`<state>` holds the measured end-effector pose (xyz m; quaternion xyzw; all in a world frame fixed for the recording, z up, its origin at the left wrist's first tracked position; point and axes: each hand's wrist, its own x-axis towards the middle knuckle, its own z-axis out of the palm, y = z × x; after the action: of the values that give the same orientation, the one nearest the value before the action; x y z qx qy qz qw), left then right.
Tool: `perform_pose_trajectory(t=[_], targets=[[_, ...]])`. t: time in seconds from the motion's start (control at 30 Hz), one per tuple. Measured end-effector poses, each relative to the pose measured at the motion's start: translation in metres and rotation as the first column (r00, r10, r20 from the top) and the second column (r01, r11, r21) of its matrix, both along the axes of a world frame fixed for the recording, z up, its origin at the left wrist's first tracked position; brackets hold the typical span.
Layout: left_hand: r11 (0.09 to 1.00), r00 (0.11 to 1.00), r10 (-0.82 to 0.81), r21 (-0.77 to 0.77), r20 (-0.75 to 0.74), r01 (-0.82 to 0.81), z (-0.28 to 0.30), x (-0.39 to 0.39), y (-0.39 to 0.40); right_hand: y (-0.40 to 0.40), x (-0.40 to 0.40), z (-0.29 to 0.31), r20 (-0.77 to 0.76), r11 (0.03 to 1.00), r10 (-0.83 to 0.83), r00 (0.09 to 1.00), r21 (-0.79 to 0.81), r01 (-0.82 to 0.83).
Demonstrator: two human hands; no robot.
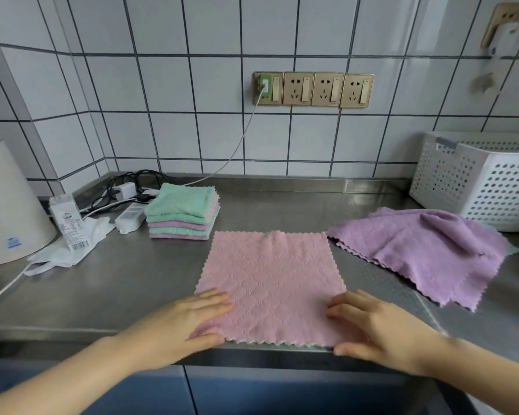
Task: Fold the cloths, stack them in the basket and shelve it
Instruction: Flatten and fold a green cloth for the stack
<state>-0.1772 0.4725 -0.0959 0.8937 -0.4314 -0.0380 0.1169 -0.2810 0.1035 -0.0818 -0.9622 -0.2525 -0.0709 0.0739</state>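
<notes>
Both hands (189,320) (375,327) flat, relaxed on pink cloth (271,283); basket (480,181) cut off right.

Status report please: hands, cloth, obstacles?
Left hand and right hand flat on pink cloth, unfolded. Basket right. Nothing blocking.
</notes>
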Motion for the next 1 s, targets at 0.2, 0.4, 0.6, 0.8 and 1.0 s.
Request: perform_pose_trajectory(t=[0.2,0.4,0.6,0.8,1.0], targets=[[0.998,0.969,-0.046,-0.017,0.242,0.052,-0.001,-0.003,0.007,-0.002,-0.009,-0.002,0.114,0.989,0.094,0.989,-0.126,-0.079],[0.994,0.997,0.027,-0.105,0.072,-0.019,-0.001,0.002,0.018,-0.004,-0.012,0.0,0.135,0.99,0.088,0.987,-0.119,-0.072],[0.916,0.97,0.15,-0.344,-0.189,-0.208,0.004,-0.005,0.018,-0.007,-0.003,-0.003,0.063,0.996,-0.001,0.998,-0.084,0.007],[0.787,0.895,0.228,-0.469,-0.384,-0.401,0.016,-0.007,0.009,0.005,0.007,0.001,0.037,0.995,-0.08,0.996,0.06,0.077],[0.813,0.895,0.254,-0.42,-0.366,-0.402,0.012,-0.009,0.014,0.008,0.009,-0.002,0.103,0.994,-0.108,0.989,0.008,0.108]])
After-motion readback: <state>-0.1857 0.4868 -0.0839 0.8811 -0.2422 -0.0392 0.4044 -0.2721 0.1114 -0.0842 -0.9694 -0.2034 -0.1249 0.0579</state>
